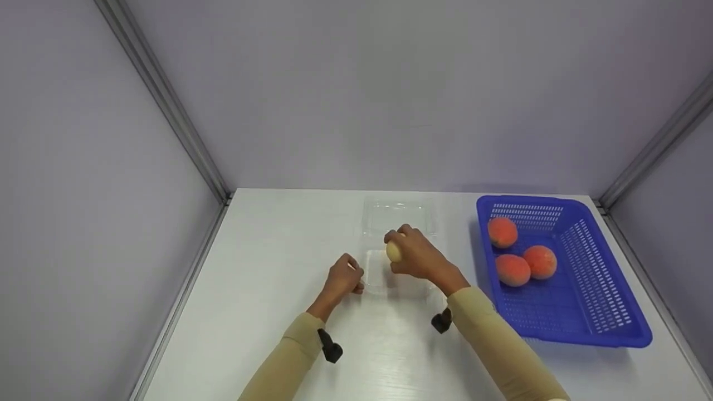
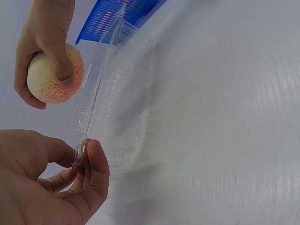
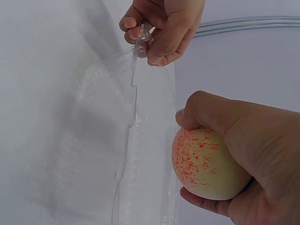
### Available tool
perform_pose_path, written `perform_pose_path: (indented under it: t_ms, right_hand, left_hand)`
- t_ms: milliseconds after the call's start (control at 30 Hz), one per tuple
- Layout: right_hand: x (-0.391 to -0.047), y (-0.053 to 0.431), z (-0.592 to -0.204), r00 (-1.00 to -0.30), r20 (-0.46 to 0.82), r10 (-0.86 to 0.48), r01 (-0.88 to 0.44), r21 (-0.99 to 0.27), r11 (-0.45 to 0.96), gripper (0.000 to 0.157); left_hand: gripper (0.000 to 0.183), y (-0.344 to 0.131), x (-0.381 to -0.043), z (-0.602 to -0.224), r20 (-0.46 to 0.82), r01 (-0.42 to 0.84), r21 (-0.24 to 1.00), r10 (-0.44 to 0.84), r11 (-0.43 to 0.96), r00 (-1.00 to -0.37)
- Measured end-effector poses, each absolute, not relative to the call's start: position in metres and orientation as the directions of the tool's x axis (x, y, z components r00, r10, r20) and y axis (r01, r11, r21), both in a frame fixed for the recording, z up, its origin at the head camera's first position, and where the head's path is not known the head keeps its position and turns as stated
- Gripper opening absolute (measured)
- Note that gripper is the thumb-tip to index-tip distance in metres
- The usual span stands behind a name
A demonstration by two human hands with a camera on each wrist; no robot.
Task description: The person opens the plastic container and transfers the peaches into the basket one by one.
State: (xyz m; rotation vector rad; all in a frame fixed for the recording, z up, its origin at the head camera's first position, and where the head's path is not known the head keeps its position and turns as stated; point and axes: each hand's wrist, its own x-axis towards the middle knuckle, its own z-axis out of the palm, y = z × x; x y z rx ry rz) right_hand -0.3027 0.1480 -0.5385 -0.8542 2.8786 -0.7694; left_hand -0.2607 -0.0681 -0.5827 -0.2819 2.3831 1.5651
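Note:
My right hand [image 1: 416, 253] grips a peach [image 3: 206, 164], pale yellow with red speckles, and holds it above a clear plastic clamshell box [image 1: 404, 284]. The box lies open on the table, its lid [image 1: 398, 217] spread toward the back wall. At the box's left edge, my left hand [image 1: 343, 275] pinches the thin rim between thumb and fingers, as the left wrist view shows closely. In that view the peach [image 2: 55, 75] hangs beside the box, apart from it.
A blue perforated basket [image 1: 562, 328] stands on the right of the white table [image 1: 250, 267]. Several peaches lie in it, three in sight: one at the back [image 1: 502, 232] and two touching. Grey walls with metal corner rails bound the table at the back and sides.

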Motion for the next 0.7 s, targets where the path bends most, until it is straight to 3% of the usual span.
perform_pose_path:
  t_ms: [700]
  right_hand:
    - [-0.305, 0.161, -0.529, -0.85, 0.114, -0.514, -0.505, -0.457, 0.732, 0.056]
  left_hand:
    - [0.006, -0.069, -0.258, -0.58, -0.321, -0.297, 0.867, -0.008, 0.4, -0.947]
